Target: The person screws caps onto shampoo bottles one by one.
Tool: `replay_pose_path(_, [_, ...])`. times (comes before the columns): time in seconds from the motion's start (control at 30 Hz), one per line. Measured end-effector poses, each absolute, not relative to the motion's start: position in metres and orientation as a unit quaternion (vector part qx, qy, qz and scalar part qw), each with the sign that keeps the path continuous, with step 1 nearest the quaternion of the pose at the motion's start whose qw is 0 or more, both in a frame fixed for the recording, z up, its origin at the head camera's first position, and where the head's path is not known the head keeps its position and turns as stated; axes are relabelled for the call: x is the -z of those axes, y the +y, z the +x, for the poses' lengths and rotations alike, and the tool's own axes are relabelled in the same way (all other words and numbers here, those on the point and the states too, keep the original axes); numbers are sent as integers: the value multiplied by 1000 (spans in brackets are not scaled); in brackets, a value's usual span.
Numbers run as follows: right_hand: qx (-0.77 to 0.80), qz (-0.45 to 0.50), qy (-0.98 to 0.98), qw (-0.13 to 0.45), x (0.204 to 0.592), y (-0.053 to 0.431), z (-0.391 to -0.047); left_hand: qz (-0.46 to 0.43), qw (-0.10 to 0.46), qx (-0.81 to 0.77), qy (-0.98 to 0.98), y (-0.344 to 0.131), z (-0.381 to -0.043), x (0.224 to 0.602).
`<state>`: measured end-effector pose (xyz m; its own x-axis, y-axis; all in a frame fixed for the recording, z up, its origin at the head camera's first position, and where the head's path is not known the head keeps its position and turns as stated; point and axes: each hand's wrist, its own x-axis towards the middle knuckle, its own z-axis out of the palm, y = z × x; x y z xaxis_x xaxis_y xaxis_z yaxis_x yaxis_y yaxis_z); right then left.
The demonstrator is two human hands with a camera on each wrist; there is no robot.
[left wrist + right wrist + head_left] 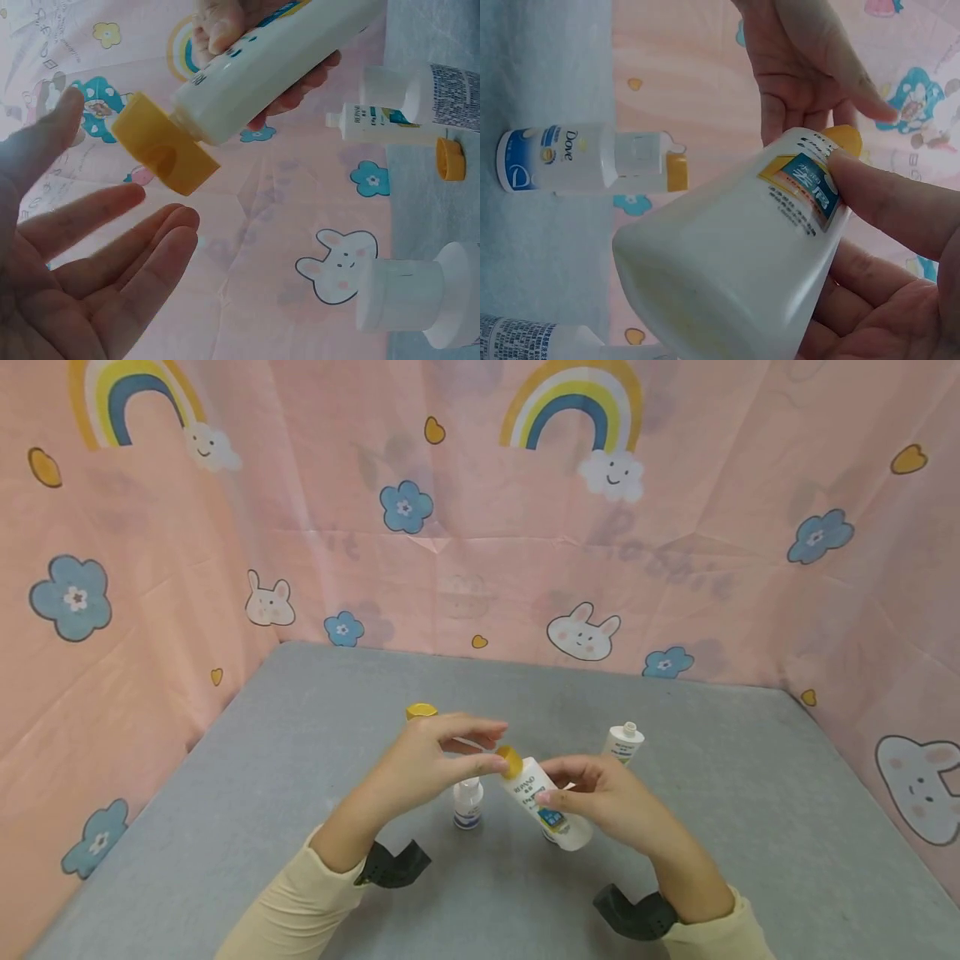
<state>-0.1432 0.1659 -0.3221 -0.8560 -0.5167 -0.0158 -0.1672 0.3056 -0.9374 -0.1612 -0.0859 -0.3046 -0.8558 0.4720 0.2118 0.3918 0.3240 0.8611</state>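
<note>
Head view: right hand [615, 797] grips white bottle [553, 814], at 5 o'clock of centre; yellow cap [511, 762] on its 11 o'clock end. Left hand [423, 760] spread round cap, pinching nothing. Advice: steady bottle, pinch cap across opposite sides, turn without tilting. Only left wrist view shows hand clear of cap, plus loose cap [451, 159] beyond; only right wrist view, readable Dove bottle [570, 154].
</note>
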Motion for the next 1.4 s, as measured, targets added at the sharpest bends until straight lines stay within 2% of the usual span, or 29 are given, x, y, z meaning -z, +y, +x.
replay_pose_path(0.13, [533,-208,807,145,323,164,-144,239,50,-512,823,-83,-163,308])
replay_pose_path(0.3, [529,-213,809,141,323,164,-143,254,48,-515,817,-82,-163,308])
replay_pose_path(0.57, [540,-226,798,146,323,166,-142,273,86,-541,791,-85,-162,304])
replay_pose_path(0.9, [544,-219,795,155,320,167,-142,306,96,-548,772,-87,-163,304])
replay_pose_path(1.23, [535,-210,804,155,322,164,-142,252,79,-520,812,-84,-162,304])
replay_pose_path(1.4, [537,-211,802,156,322,164,-142,252,83,-513,816,-82,-162,305])
